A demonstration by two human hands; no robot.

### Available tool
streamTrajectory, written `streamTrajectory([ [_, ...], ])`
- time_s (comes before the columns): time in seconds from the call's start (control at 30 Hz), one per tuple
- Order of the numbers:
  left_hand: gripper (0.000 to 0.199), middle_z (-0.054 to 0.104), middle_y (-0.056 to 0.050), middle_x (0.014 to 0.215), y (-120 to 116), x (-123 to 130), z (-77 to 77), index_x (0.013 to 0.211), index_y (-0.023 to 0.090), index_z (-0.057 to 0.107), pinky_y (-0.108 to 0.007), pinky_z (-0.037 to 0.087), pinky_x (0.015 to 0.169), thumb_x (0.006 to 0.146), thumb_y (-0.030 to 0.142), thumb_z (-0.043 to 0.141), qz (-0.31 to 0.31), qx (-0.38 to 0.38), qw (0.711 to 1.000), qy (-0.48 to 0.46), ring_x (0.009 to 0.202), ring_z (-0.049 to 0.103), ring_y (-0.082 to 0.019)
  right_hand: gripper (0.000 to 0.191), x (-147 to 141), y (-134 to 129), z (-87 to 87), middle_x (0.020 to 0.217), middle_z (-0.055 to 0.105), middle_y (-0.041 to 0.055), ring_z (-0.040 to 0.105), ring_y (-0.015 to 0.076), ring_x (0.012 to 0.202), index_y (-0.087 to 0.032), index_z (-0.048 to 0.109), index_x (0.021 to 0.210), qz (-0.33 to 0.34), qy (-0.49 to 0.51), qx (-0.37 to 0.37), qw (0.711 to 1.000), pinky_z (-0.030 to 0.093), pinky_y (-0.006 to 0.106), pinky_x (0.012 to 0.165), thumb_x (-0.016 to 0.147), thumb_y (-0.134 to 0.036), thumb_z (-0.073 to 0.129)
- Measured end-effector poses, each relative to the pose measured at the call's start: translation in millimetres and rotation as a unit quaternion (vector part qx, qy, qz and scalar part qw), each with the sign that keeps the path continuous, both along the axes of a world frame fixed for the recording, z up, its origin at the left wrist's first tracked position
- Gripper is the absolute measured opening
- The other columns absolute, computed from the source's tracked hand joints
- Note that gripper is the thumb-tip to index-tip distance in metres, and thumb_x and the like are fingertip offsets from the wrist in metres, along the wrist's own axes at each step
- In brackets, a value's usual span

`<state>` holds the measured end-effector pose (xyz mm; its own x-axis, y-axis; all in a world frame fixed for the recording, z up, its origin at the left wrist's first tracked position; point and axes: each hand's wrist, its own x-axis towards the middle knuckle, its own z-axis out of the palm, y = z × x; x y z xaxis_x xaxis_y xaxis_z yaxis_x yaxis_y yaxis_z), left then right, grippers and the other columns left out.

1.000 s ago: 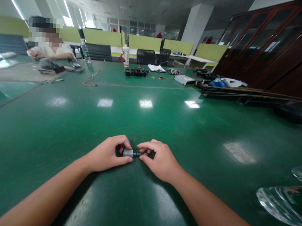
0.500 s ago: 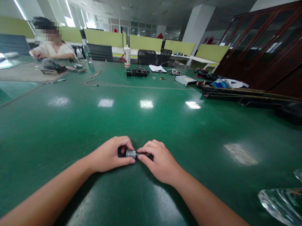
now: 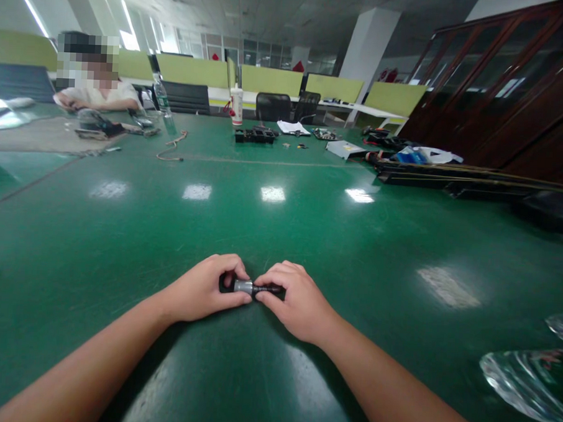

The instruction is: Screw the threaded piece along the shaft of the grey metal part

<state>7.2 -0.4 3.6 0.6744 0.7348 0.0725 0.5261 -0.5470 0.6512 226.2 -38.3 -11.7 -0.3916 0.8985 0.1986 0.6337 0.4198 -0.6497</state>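
A short silver cylinder with a black end lies sideways close above or on the green table; I cannot make out its exact kind. My left hand curls around its left end, thumb below and fingers above. From its right end a thin, dark ridged shaft runs toward my right hand. The right thumb and fingers close around this shaft from both sides. Whether the cylinder and shaft are one piece or two cannot be seen. My palms hide part of both ends.
Clear plastic bottles lie at the right edge. Toward the far side are a black part, a grey metal box, long black pieces and a white bottle. A person sits at the far left.
The right fingers have parted slightly, so more of the dark ridged shaft shows between them. Both hands otherwise keep their places.
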Motion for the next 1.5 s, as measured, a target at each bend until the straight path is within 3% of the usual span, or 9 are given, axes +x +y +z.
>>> streamTrajectory([
  [1.5,0.019,0.062,0.0,0.083,0.2,-0.7,0.6,0.09,0.018,0.063,-0.026,0.042,0.068,0.081,0.033,0.069,0.017,-0.022,1.0,0.004,0.071,0.057,-0.015,0.013,8.5,-0.8,3.1,0.089,0.07,-0.0001,0.057,0.0177,0.089,-0.024,0.074,0.093,-0.014,-0.016,0.014,1.0,0.038,0.036,0.086,0.082,-0.018,0.071],
])
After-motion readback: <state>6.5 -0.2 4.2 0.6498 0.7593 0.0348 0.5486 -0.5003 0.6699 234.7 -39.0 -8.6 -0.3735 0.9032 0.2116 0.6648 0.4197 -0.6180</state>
